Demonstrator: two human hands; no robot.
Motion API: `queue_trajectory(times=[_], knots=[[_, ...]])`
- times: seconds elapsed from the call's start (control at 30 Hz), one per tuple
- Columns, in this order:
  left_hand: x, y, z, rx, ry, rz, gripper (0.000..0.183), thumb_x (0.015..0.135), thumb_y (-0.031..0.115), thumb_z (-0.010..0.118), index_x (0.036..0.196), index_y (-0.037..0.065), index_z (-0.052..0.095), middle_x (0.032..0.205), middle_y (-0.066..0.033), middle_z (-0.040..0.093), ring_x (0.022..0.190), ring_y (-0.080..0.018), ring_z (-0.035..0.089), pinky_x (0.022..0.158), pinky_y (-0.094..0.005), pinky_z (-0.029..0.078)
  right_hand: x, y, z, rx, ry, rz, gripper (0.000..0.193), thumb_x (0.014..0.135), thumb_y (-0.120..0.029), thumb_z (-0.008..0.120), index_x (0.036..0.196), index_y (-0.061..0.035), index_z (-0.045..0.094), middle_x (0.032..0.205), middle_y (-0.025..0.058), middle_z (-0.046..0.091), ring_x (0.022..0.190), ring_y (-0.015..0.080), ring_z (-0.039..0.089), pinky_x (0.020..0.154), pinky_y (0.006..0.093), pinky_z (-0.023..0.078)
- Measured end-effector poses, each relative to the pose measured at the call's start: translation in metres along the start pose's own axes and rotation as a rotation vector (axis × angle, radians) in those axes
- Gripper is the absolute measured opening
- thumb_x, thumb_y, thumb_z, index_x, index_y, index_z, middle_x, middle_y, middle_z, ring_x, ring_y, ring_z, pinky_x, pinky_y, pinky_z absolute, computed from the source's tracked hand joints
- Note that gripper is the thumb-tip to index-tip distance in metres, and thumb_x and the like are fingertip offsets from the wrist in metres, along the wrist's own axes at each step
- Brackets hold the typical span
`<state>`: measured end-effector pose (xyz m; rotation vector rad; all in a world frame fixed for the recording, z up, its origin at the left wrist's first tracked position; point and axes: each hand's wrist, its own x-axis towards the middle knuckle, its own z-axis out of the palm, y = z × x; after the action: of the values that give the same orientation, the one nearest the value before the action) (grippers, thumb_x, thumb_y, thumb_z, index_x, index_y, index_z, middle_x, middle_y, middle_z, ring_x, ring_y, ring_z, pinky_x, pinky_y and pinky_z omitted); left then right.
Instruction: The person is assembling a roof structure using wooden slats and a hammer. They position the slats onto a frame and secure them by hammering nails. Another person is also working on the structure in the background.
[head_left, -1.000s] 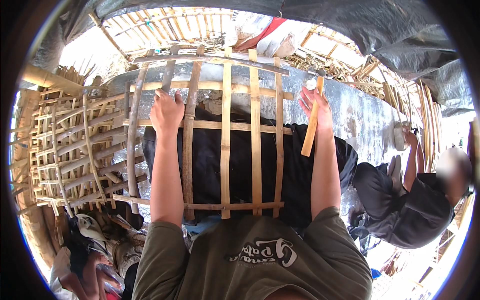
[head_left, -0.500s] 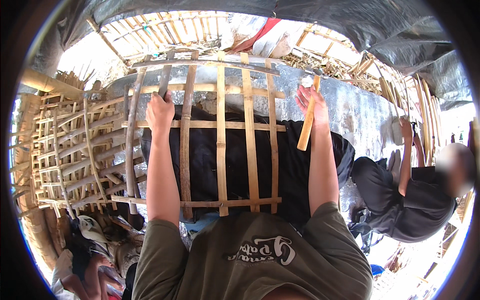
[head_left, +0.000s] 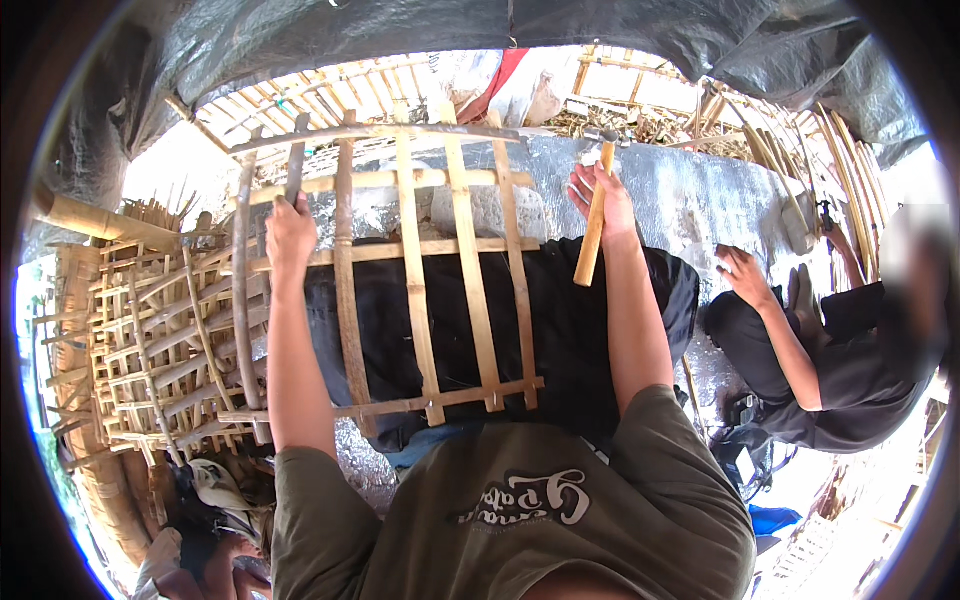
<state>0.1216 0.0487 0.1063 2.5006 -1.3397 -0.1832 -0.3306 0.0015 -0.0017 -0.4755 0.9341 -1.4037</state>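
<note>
A bamboo lattice panel (head_left: 408,250), made of long slats nailed over crosspieces, stands across my lap. My left hand (head_left: 290,238) is closed around a dark grey slat (head_left: 296,160) near the panel's upper left. Off the panel's right side, my right hand (head_left: 608,205) holds a hammer by its light wooden handle (head_left: 592,238). The handle lies across the palm under the thumb, its metal head (head_left: 600,135) pointing away from me. The other fingers of that hand are loosely curled behind the handle; whether they hold anything else is hidden.
Stacked bamboo lattices (head_left: 165,340) stand close on my left. At the right a person in dark clothes (head_left: 830,370) sits with bent knees, one hand (head_left: 748,275) raised. Bamboo strips (head_left: 845,165) lean behind them. A dark tarp (head_left: 400,25) hangs overhead.
The panel and both my hands sit further left in the picture, partly as the view shifts. My grips are unchanged. The person at right has brought one hand down toward the knees.
</note>
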Motion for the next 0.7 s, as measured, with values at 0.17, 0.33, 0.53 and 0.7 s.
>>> queue_trajectory(times=[0.17,0.33,0.53,0.7], knots=[[0.039,-0.012,-0.042,0.014,0.072,-0.003,0.051,0.105,0.046,0.036,0.116,0.0,0.055,0.097,-0.0256,0.07,0.094,-0.0402,0.07,0.084,-0.0528,0.055,-0.003,-0.004,0.001,-0.012,0.016,-0.011,0.034,0.101,-0.026,0.057,0.126,-0.0042,0.05,0.119,0.0138,0.063,0.11,0.0275,0.062,0.095,0.0438,0.053],[0.088,-0.04,-0.114,0.076,0.325,0.152,0.061,0.102,0.056,0.038,0.119,0.001,0.061,0.099,-0.0225,0.07,0.095,-0.0367,0.069,0.087,-0.0489,0.052,0.0,-0.002,0.001,-0.005,-0.003,0.005,0.033,0.101,-0.025,0.057,0.124,-0.0028,0.048,0.122,0.0149,0.061,0.114,0.0287,0.06,0.101,0.0455,0.052],[0.145,-0.071,-0.253,0.233,0.632,0.232,0.07,0.098,0.061,0.045,0.134,0.003,0.059,0.097,-0.0154,0.07,0.086,-0.0263,0.066,0.075,-0.0403,0.05,0.006,0.006,0.0,0.014,-0.032,0.019,0.034,0.101,-0.022,0.057,0.124,0.0012,0.05,0.12,0.0175,0.062,0.11,0.0287,0.061,0.096,0.0452,0.054],[0.163,-0.073,-0.315,-0.042,0.507,0.371,0.079,0.093,0.067,0.051,0.138,0.003,0.057,0.092,-0.0103,0.066,0.076,-0.0179,0.058,0.065,-0.0326,0.045,0.002,0.001,-0.002,0.035,-0.018,0.021,0.034,0.1,-0.022,0.058,0.124,0.0007,0.05,0.12,0.0165,0.062,0.109,0.0277,0.062,0.094,0.0449,0.055]])
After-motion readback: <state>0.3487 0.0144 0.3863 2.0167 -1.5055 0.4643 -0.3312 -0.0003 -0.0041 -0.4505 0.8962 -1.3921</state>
